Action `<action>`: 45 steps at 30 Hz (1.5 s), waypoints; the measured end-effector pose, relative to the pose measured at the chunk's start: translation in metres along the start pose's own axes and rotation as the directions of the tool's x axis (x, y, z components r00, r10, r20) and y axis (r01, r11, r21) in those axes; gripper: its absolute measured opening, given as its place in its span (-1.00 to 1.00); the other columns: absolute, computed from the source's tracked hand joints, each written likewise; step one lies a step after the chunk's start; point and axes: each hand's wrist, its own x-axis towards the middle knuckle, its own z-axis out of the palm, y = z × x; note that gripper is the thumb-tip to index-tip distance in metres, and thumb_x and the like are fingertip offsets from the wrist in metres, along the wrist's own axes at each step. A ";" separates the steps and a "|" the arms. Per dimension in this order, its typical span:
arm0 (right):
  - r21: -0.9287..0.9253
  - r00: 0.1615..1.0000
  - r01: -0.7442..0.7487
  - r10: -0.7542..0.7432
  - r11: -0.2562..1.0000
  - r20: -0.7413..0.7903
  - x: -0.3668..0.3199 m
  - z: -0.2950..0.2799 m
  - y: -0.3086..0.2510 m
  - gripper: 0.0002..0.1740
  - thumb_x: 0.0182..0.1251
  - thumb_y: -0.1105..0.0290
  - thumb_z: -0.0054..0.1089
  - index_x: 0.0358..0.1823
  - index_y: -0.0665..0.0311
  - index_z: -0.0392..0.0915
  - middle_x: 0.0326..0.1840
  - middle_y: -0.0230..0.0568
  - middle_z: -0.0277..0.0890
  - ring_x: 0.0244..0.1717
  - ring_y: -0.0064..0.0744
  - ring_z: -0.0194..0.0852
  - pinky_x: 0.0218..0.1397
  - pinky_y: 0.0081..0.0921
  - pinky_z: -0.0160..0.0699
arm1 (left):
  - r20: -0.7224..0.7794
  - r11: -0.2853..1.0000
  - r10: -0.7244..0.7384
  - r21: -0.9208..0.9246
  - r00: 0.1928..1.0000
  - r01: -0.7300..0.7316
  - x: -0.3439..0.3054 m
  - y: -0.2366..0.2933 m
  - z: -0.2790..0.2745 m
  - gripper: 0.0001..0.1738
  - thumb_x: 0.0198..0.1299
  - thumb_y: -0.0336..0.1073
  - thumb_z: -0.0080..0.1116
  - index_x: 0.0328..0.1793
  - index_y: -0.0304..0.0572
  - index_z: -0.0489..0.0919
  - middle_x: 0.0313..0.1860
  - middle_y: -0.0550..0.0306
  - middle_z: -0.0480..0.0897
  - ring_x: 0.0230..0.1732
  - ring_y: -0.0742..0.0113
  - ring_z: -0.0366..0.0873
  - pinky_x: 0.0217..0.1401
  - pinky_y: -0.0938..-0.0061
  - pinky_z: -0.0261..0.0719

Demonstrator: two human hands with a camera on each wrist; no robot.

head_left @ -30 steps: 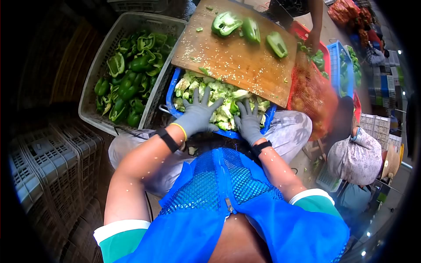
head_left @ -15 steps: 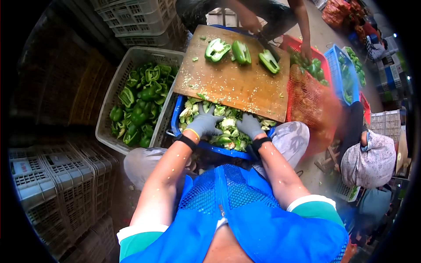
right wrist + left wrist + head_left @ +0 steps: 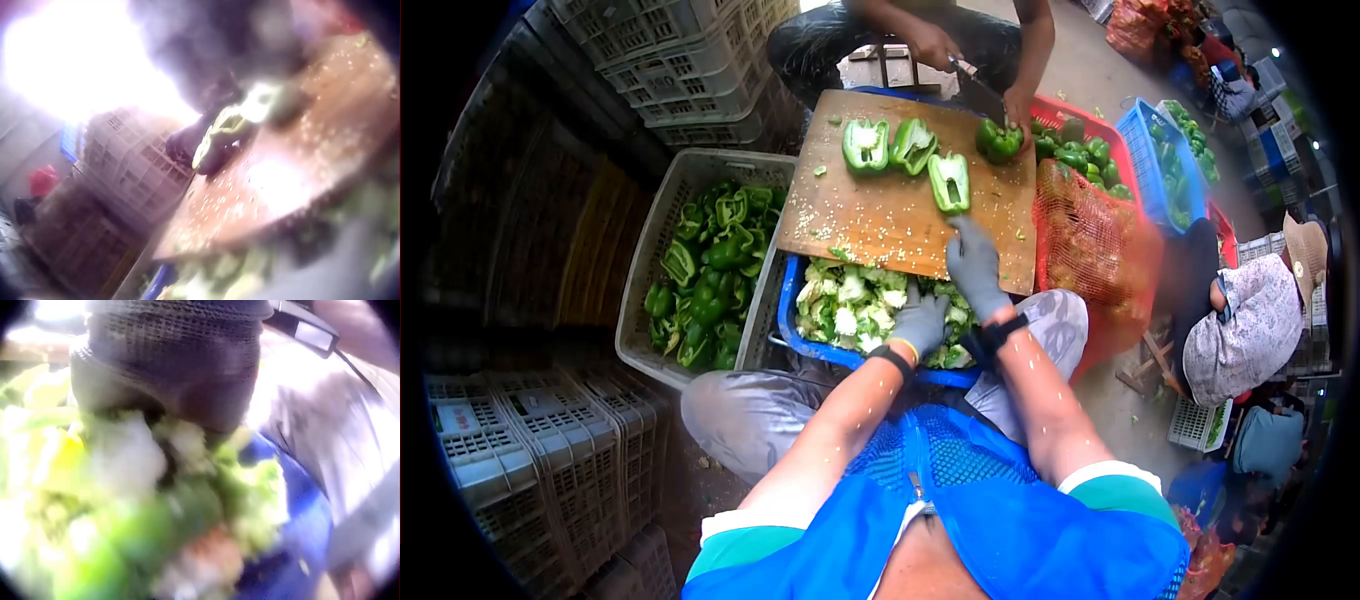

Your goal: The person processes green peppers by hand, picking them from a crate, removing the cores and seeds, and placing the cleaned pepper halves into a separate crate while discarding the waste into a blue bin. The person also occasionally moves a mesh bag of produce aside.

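Observation:
My gloved right hand (image 3: 973, 262) reaches over the near edge of the wooden cutting board (image 3: 820, 225). Its fingertips are right at the near end of a green bell pepper half (image 3: 949, 180). My gloved left hand (image 3: 920, 322) rests on the pepper cores and trimmings (image 3: 845, 305) in a blue crate (image 3: 830, 355) between my knees. In the left wrist view the glove (image 3: 169, 369) dips into the scraps, which hide its fingertips. Two more pepper halves, one (image 3: 866, 147) and another (image 3: 914, 147), lie farther up the board. Blur covers much of the right wrist view.
Across the board a person's hands hold a knife (image 3: 967, 72) and a whole pepper (image 3: 998, 140). A grey crate (image 3: 645, 330) of pepper pieces stands at left. At right are a red mesh sack (image 3: 1090, 235), a red crate (image 3: 1135, 160) and a blue crate (image 3: 1140, 140). Seeds dot the board.
My right hand has left the scraps and moved up onto the board. My left hand has shifted right within the crate. One pepper half sits farther left; the other person has brought a pepper onto the board.

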 end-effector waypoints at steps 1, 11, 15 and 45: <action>-0.076 0.999 0.015 -0.017 0.997 -0.035 0.019 0.002 0.005 -0.67 0.11 0.46 0.03 -0.04 0.28 0.48 0.05 0.09 0.45 0.10 0.07 0.38 0.19 -0.20 0.36 | 0.135 0.996 -0.034 -0.073 0.990 0.044 0.008 -0.001 -0.020 -0.29 0.07 0.12 0.18 0.30 -0.05 0.36 0.18 -0.18 0.49 0.40 -0.38 0.08 0.36 0.10 0.27; 0.396 0.928 -0.374 0.344 0.839 0.146 0.050 0.043 0.038 -0.50 0.07 0.29 0.20 0.05 0.33 0.39 -0.05 0.20 0.52 -0.04 0.14 0.52 0.03 -0.20 0.46 | 0.021 0.143 -0.355 -0.987 0.935 0.076 -0.016 -0.008 -0.105 -0.10 0.13 0.00 0.26 0.50 -0.08 0.07 0.11 -0.12 0.50 -0.15 0.27 0.58 -0.30 0.46 0.58; 0.096 0.979 -0.044 0.023 0.994 0.204 -0.012 0.012 -0.024 -0.40 0.04 0.37 0.24 0.17 0.32 0.33 -0.01 0.12 0.50 -0.07 0.12 0.52 -0.05 -0.18 0.50 | -0.254 -0.112 -0.438 -0.936 0.862 -0.332 -0.020 0.006 -0.094 -0.13 0.11 -0.10 0.27 0.47 -0.02 0.05 0.14 0.03 0.43 -0.03 0.28 0.50 -0.14 0.39 0.57; -0.174 0.993 0.088 -0.073 0.981 0.094 0.092 0.070 -0.039 -0.50 0.06 0.25 0.27 0.05 0.23 0.43 0.07 0.02 0.42 0.04 -0.02 0.43 0.07 -0.21 0.46 | -0.261 -0.202 -0.151 -0.936 0.953 -0.288 -0.239 -0.005 -0.175 -0.46 0.27 -0.13 0.09 0.27 -0.32 0.37 -0.08 -0.09 0.64 -0.12 0.21 0.65 -0.08 0.44 0.63</action>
